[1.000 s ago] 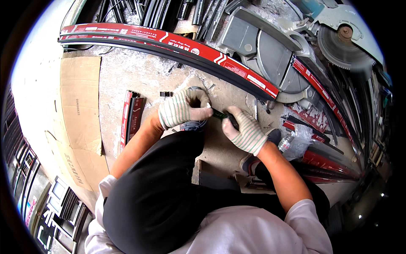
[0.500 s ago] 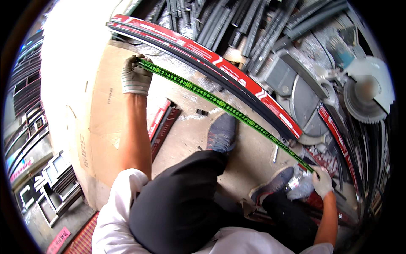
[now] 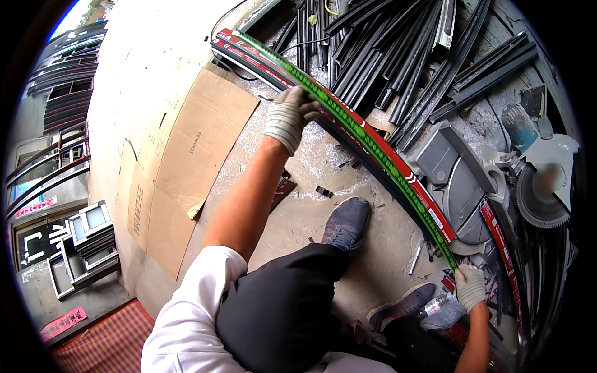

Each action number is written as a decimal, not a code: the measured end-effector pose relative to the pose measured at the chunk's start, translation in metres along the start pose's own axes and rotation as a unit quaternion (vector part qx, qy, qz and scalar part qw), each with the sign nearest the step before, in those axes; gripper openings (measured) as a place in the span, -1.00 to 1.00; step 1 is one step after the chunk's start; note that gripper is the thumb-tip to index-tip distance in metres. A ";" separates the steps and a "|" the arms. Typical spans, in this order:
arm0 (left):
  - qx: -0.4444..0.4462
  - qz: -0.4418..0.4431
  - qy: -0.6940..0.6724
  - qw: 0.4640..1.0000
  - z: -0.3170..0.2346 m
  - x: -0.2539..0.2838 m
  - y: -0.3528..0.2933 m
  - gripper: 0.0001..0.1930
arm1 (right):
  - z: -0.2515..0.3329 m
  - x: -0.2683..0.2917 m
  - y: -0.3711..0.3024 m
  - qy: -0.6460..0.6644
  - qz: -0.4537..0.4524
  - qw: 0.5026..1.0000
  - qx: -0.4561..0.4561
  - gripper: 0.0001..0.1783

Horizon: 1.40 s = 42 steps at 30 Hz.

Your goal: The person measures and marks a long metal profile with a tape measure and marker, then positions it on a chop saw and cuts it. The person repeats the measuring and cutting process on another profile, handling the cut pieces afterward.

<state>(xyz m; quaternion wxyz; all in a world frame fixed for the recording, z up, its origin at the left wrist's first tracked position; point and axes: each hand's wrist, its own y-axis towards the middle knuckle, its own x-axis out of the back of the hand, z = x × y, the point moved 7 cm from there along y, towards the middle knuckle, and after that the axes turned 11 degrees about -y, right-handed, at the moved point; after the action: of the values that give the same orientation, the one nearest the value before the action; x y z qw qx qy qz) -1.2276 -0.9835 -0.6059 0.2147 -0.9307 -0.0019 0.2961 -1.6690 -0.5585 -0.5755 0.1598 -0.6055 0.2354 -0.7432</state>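
Note:
A bright green tape measure [image 3: 373,149] lies stretched along a bundle of long dark profiles [image 3: 435,214] faced with red film. Its blade looks blurred and reaches the bundle's far left end. My left hand [image 3: 287,119], in a pale striped glove, has its fingers bent over the bundle's near edge beside the blade, some way in from that end. My right hand [image 3: 471,288], gloved too, is closed around the tape measure at the bundle's near right end; the tape's case is hidden.
Piled dark profile offcuts [image 3: 385,50] lie beyond the bundle. At right stands a saw with a round toothed blade [image 3: 542,198]. Flattened cardboard [image 3: 186,161] covers floor at left. A pen [image 3: 415,258] and a plastic bottle [image 3: 433,306] lie near my shoes [image 3: 347,224].
My left hand has moved right, from the tape's end onto the bundle. The tape has shifted from above the floor onto the profiles. My right hand still holds its near end, slightly lower.

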 end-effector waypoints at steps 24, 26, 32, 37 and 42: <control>-0.248 0.439 0.711 0.490 0.065 -0.139 -0.058 -0.21 | 0.084 0.079 0.136 0.051 0.056 0.997 -0.001 -0.71; -0.229 0.440 0.729 0.472 0.070 -0.138 -0.053 -0.26 | 0.085 0.079 0.137 0.055 0.057 0.997 -0.003 -0.70; -0.172 0.429 0.771 0.437 0.081 -0.129 -0.041 -0.36 | 0.090 0.077 0.141 0.050 0.073 0.996 -0.009 -0.69; -0.168 0.429 0.774 0.434 0.082 -0.128 -0.039 -0.37 | 0.089 0.072 0.144 0.055 0.073 0.996 -0.009 -0.69; -0.158 0.428 0.777 0.434 0.084 -0.130 -0.037 -0.38 | 0.089 0.071 0.146 0.067 0.083 0.994 -0.013 -0.69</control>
<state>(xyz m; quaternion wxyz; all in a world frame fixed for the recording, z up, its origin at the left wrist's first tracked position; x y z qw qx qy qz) -1.3768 -0.9329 -0.5812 -0.1789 -0.6687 0.5175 -0.5031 -1.6045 -0.7316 -0.5825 0.1966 -0.5351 0.3048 -0.7630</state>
